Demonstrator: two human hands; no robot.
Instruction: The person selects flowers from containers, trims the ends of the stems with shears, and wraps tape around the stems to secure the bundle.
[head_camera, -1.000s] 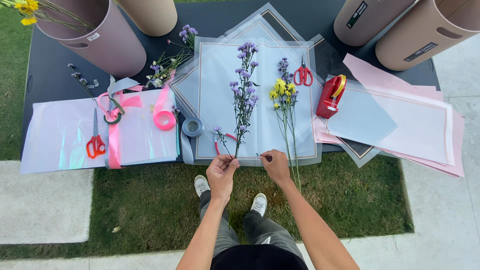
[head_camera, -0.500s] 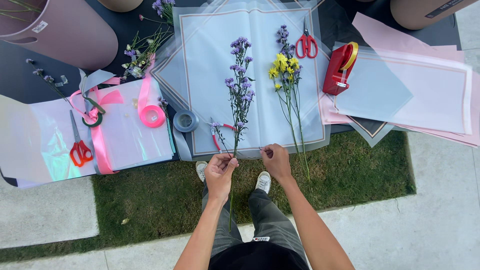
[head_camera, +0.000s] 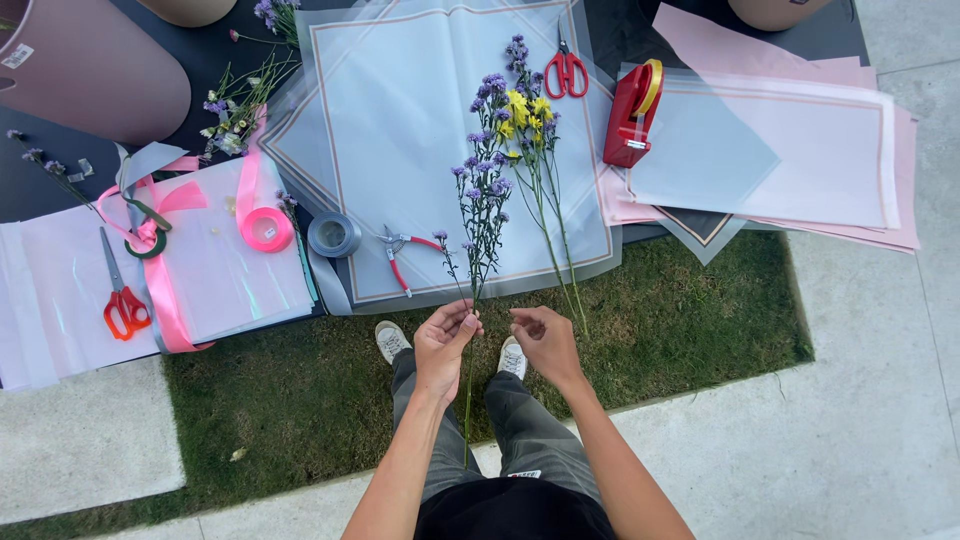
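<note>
Left hand: fingers pinched on the lower stalk of the purple flower stem, which is held upright over the table edge; its bare green end hangs down past the hand toward the grass. The low grip seems meant to keep the blooms clear of the fingers.
Right hand: just beside the left, fingertips curled close together — I cannot tell whether they hold a scrap of leaf or nothing. It does not touch the stem.
Purple flower stem: thin, wiry and branched, with small lilac heads at the tips. It stands above the pale wrapping sheet, not lying on it.
Yellow flowers: laid flat on the same sheet to the right of the purple stem, long stalks running off the near edge, likely set aside within reach.
Wrapping sheet: translucent, smooth, thin tan border; spread flat as a work surface on the dark table.
Pruning shears: red handles, on the sheet's near left corner.
Grey tape roll: short cylinder, beside the shears.
Pink ribbon: glossy spool with loose loops — left of the grey roll.
Red tape dispenser: hard plastic, on the pink paper stack.
Scissors: red handles, far end of the sheet.
</note>
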